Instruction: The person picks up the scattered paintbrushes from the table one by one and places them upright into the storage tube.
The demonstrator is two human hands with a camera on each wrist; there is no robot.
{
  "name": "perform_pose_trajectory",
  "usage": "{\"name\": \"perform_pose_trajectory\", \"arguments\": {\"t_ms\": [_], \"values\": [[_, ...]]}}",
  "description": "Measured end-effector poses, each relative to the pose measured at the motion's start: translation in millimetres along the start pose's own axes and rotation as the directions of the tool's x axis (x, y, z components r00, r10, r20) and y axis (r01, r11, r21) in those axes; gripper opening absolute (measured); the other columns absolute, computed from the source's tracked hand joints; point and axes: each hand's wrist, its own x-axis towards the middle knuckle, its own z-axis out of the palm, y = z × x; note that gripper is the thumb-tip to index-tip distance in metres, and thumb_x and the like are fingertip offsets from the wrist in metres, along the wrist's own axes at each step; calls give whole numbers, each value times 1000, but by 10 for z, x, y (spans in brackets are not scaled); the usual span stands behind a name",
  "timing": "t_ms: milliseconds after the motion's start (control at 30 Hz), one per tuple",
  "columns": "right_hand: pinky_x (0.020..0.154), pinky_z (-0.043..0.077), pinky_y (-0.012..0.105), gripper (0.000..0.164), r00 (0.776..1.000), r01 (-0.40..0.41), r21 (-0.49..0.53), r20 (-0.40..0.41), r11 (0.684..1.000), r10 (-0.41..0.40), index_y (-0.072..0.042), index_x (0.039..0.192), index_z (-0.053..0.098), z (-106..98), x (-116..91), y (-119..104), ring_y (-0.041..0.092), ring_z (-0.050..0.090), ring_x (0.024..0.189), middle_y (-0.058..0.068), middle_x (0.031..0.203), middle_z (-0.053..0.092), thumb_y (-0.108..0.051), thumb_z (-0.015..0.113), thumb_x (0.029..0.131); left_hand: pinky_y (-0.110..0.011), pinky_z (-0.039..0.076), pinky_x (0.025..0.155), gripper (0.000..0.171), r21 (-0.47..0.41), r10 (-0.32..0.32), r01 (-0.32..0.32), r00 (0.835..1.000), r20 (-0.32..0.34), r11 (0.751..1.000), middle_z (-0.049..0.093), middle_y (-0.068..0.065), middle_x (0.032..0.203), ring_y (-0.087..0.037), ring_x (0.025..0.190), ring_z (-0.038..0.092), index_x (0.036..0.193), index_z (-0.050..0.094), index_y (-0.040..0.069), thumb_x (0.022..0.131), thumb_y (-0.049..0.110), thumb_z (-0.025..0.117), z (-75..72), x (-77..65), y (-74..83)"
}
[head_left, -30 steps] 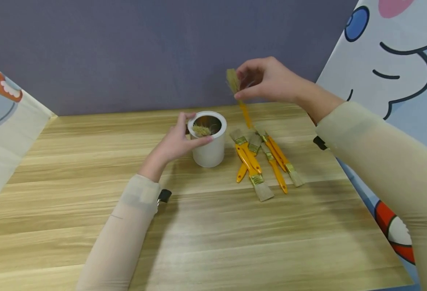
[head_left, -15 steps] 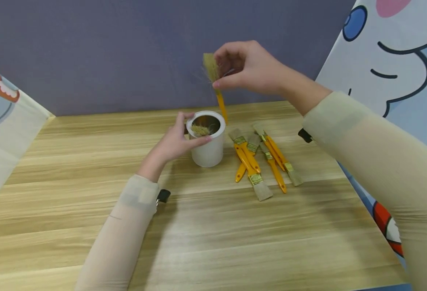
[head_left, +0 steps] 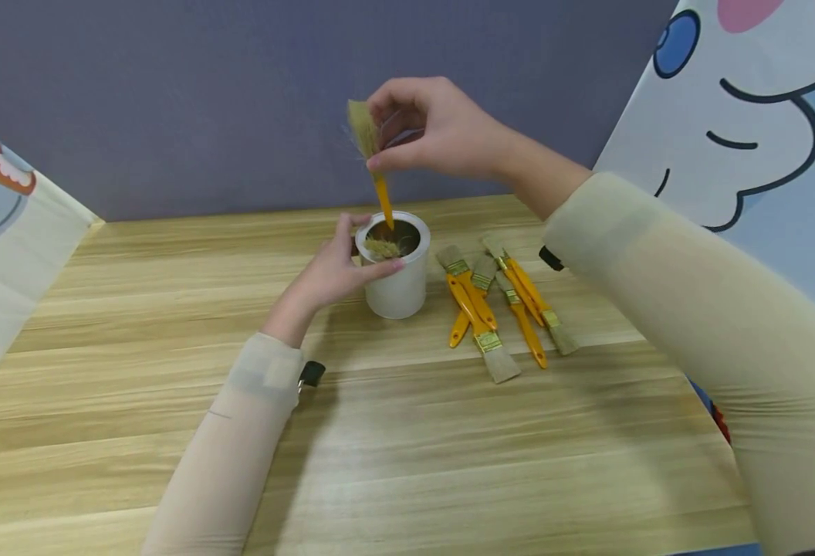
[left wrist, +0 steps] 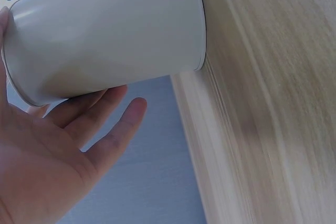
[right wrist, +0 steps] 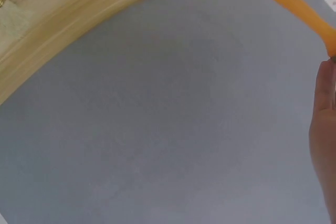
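In the head view a white can (head_left: 397, 293) stands upright on the table, its top open. My left hand (head_left: 331, 270) holds it at the rim, thumb across the near side and fingers round the left. The bristles of one paintbrush (head_left: 382, 248) show inside the can's mouth. Above it my right hand (head_left: 442, 127) pinches another paintbrush (head_left: 383, 199), bristles up, with the orange handle's tip at the opening. That handle (right wrist: 289, 1) also crosses the upper right of the right wrist view. The left wrist view has the can's side (left wrist: 110, 30) over my palm (left wrist: 47, 156).
To the right of the can lies a loose pile of paintbrushes (head_left: 475, 305) with orange handles, some crossing others. A dark grey wall panel (head_left: 227, 108) rises behind the wooden table (head_left: 407, 455). A cartoon-printed panel (head_left: 762, 147) borders the right side.
My right hand has carried its paintbrush left and up from above the pile to over the can, and the handle now points into the mouth. The left hand and can stay in place.
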Motion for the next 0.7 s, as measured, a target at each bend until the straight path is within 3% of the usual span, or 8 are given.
{"name": "perform_pose_trajectory", "arguments": {"t_ms": [167, 433, 700], "values": [[107, 58, 31, 38, 999, -7, -27, 49, 1000, 8, -5, 129, 63, 160, 34, 104, 15, 70, 115, 7, 116, 69, -11, 80, 95, -54, 46, 121, 108, -2, 8, -8, 1000, 3, 1000, 39, -10, 170, -28, 153, 46, 161, 21, 23, 84, 70, 80, 9, 5, -2], [106, 59, 32, 43, 980, -113, -79, 155, 991, 124, -8, 134, 62, 388, -10, 304, 17, 70, 120, 6, 125, 67, -17, 80, 96, -56, 50, 115, 103, 21, -10, 10, 1000, 5, 1000, 47, -21, 161, -34, 147, 51, 155, 24, 23, 84, 72, 78, 13, -30, 22], [104, 60, 33, 43, 970, -137, -98, 191, 986, 153, -9, 134, 62, 509, -12, 417, 18, 71, 119, 7, 125, 69, -19, 80, 96, -55, 53, 108, 97, 51, -13, 12, 1000, 11, 999, 49, -25, 156, -36, 140, 56, 148, 26, 21, 84, 74, 77, 8, -23, 24]]}}
